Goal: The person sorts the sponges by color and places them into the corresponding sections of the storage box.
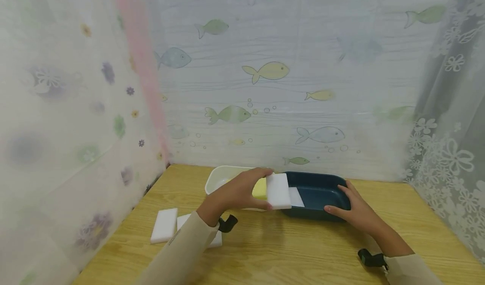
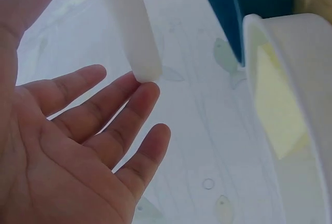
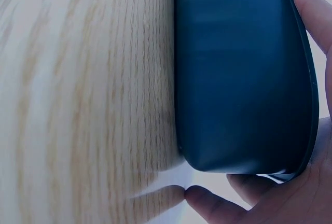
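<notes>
My left hand [image 1: 236,192] pinches a white sponge block [image 1: 278,191] between thumb and fingertips, holding it upright in front of where two basins meet. In the left wrist view the block [image 2: 137,42] appears edge-on at the fingertips. My right hand [image 1: 358,207] grips the right end of a dark blue basin [image 1: 316,213], thumb on the near rim and fingers round the far corner. Inside that basin lies a white piece [image 1: 297,196], partly covered by the held block. A yellow block [image 1: 259,189] shows in the white basin [image 1: 213,179], which my left hand partly hides.
Toward the left of the wooden table [image 1: 280,251] lies a white block [image 1: 164,226]. More white block surface [image 1: 183,220] shows beside it, partly behind my left sleeve. A fish-patterned curtain [image 1: 273,108] hangs behind the basins, and a flowered curtain [image 1: 75,108] borders the left side.
</notes>
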A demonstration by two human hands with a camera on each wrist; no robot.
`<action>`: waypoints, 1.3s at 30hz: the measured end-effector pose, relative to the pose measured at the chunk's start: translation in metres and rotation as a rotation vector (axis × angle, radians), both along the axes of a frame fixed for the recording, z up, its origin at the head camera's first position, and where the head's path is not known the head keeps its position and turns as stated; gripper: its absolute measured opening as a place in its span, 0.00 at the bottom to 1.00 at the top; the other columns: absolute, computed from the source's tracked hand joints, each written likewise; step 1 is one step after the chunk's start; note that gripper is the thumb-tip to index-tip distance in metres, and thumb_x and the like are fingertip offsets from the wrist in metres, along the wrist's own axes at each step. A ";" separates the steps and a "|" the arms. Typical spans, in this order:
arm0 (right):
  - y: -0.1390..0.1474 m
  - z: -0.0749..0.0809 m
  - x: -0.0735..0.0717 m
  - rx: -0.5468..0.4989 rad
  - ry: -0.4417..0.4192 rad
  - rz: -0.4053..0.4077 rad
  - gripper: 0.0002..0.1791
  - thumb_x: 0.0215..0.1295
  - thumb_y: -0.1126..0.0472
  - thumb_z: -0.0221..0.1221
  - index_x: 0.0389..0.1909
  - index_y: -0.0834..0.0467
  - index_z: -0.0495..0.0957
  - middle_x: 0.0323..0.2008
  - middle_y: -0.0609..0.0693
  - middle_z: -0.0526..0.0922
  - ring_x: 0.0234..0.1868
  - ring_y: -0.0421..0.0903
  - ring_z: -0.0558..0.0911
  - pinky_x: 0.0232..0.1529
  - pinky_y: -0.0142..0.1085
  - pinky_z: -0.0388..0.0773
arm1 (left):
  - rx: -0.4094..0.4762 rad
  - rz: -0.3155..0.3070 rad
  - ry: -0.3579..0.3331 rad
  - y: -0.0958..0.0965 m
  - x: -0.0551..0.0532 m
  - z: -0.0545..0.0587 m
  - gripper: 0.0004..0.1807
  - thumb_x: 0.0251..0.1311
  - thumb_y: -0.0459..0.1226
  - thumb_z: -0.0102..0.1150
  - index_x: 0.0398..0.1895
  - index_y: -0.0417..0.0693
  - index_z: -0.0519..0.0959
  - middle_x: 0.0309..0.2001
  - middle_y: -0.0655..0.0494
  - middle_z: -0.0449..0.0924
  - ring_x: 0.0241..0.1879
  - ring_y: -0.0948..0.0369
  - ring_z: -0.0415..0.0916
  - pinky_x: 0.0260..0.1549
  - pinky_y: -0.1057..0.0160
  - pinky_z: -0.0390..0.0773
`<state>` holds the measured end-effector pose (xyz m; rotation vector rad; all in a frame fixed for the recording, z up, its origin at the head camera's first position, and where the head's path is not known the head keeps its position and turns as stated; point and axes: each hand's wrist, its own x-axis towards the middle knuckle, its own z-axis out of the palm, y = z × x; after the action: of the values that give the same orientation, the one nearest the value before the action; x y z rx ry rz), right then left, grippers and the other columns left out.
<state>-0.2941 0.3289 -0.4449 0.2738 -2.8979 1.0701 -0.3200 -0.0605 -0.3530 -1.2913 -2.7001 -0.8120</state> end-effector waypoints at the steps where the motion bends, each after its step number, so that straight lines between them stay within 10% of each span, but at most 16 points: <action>1: 0.000 0.000 0.000 0.000 0.000 0.000 0.59 0.66 0.35 0.65 0.82 0.65 0.45 0.82 0.68 0.28 0.78 0.79 0.41 0.62 0.81 0.52 | 0.008 0.006 -0.008 0.001 -0.002 0.002 0.55 0.50 0.53 0.81 0.79 0.47 0.62 0.73 0.55 0.70 0.69 0.57 0.71 0.68 0.54 0.73; 15: 0.001 -0.004 -0.002 0.021 -0.006 -0.011 0.60 0.66 0.34 0.65 0.82 0.64 0.46 0.82 0.68 0.29 0.78 0.79 0.43 0.63 0.80 0.54 | 0.122 0.073 -0.104 0.029 -0.027 0.013 0.57 0.48 0.54 0.82 0.80 0.53 0.62 0.73 0.56 0.71 0.71 0.55 0.70 0.66 0.51 0.75; 39: 0.002 -0.001 -0.001 0.017 0.003 -0.013 0.59 0.66 0.36 0.66 0.82 0.64 0.46 0.82 0.68 0.30 0.78 0.79 0.44 0.63 0.80 0.54 | 0.118 0.203 -0.052 0.063 -0.045 -0.030 0.57 0.53 0.51 0.80 0.83 0.52 0.56 0.77 0.54 0.65 0.74 0.53 0.65 0.70 0.49 0.71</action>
<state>-0.2950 0.3306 -0.4461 0.2565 -2.9037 1.0427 -0.3648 0.0026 -0.3830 -0.9668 -2.7170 -0.9747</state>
